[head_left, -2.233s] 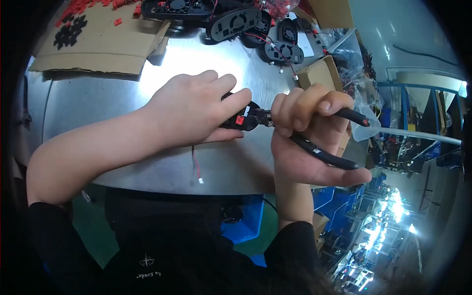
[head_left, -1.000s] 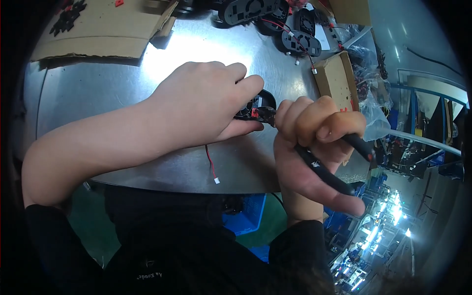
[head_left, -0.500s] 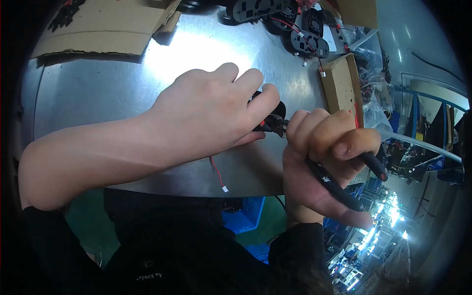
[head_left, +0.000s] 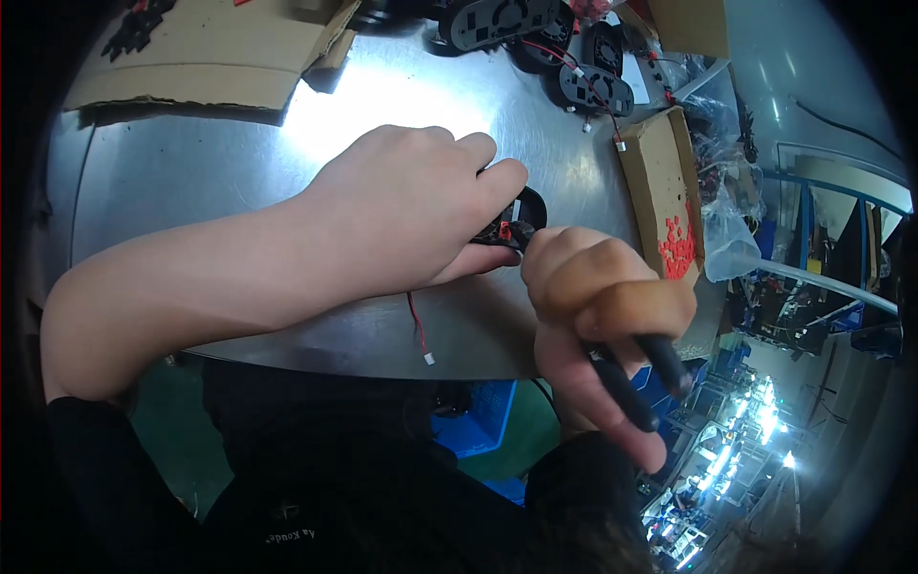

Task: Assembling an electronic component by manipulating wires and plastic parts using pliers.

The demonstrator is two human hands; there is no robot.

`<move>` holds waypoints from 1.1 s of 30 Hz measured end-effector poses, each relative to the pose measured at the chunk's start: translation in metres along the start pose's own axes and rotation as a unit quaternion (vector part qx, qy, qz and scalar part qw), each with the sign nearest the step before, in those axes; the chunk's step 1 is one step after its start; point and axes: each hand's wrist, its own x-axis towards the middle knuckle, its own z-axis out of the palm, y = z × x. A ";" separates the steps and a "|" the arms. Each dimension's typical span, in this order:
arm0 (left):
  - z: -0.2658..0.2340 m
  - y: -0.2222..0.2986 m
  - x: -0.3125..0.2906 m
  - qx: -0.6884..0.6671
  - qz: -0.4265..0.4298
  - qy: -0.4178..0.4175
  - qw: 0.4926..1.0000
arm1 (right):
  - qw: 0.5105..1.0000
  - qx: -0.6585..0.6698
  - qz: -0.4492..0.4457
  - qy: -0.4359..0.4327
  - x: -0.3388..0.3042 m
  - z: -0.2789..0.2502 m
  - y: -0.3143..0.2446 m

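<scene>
My left hand is closed around a black plastic housing just above the metal table, its palm and fingers covering most of it. A small red piece shows in the housing. From beneath my left wrist hangs a red and dark wire ending in a white connector. My right hand grips a pair of pliers by black handles. The pliers' jaws reach the housing beside the red piece; their tips are partly hidden.
On the right stands an open cardboard box holding several small red pieces. Black fan housings with wires lie at the back. A cardboard sheet covers the back left. Below the table's front edge is a blue crate.
My right hand has moved left and slightly down with the pliers, whose handles look closer together. The red pieces in the box have come into view. My left hand keeps its hold, shifted slightly left.
</scene>
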 end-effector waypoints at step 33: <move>-0.012 0.004 0.004 0.066 0.045 0.018 0.997 | 1.000 -0.016 0.017 0.020 0.011 -0.008 -0.010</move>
